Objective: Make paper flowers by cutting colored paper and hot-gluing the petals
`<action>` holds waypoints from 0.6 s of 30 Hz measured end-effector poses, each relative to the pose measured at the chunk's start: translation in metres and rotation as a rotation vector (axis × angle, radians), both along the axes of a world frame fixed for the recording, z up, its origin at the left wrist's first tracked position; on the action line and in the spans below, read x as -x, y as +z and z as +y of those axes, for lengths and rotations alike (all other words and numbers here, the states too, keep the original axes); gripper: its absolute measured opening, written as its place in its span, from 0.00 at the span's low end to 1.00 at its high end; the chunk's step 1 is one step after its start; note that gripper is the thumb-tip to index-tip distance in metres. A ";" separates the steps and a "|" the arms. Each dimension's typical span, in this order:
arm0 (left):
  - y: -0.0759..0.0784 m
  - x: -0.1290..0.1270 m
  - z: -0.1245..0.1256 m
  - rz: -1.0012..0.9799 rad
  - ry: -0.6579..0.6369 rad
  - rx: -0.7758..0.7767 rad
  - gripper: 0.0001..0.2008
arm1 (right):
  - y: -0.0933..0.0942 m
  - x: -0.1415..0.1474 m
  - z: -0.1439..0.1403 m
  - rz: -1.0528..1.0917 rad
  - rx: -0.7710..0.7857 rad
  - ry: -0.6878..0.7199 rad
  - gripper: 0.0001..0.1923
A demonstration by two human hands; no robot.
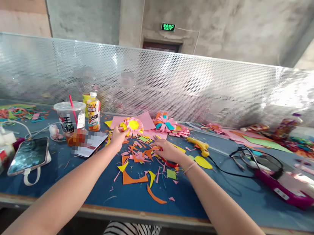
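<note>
Across the blue bench (221,201), from the perforated metal screen (206,89) at its far edge down to the near wooden lip, coloured paper is scattered. Two bare arms are stretched forward over it from the near side. A phone (28,155) and a lidded cup (67,118) with a red straw are set well to the left, a juice bottle (93,114) is stood just behind the cup, and a pink device (286,186) with black cable is laid to the right. A yellow glue gun (199,145) is laid just beyond the right hand, its body running left to right.

At the middle, a paper flower (133,126), pink petals round a yellow centre, is laid flat on a pink sheet (147,121). Its left rim is touched by the left hand (118,137), whose fingers (121,129) are curled loosely onto the petals; whether an edge is pinched cannot be told. The flower is thus placed just ahead and slightly right of those fingers, and the left hand is clearly the nearer of the two.

The right hand (167,151) is laid palm down among the orange and pink scraps (136,168), near the flower but apart from it, below and to its right. Red scissors (170,163) are covered by it, only a handle loop showing beneath the palm. Its fingers are gently bent; a closed grip on the handle cannot be confirmed.
</note>
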State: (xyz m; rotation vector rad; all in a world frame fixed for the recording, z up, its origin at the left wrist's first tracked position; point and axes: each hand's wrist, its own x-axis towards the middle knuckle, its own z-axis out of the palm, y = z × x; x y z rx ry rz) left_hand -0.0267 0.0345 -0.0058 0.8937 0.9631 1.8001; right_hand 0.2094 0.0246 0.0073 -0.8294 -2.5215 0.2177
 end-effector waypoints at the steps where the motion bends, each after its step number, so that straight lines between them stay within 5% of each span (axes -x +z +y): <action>1: 0.001 -0.001 -0.002 -0.007 -0.044 0.008 0.20 | 0.001 0.004 -0.004 -0.008 -0.002 0.015 0.11; 6: 0.006 -0.010 -0.017 0.003 -0.454 0.117 0.20 | 0.009 0.013 -0.012 0.045 -0.021 -0.205 0.10; 8: 0.006 -0.013 -0.021 0.056 -0.500 0.170 0.21 | 0.011 0.011 -0.009 0.141 0.016 -0.336 0.17; 13: 0.007 -0.015 -0.028 0.149 -0.543 0.185 0.23 | 0.015 0.005 -0.002 0.522 0.460 -0.433 0.13; 18: 0.012 -0.016 -0.036 0.253 -0.776 0.220 0.23 | 0.006 0.009 -0.005 0.568 0.746 -0.346 0.20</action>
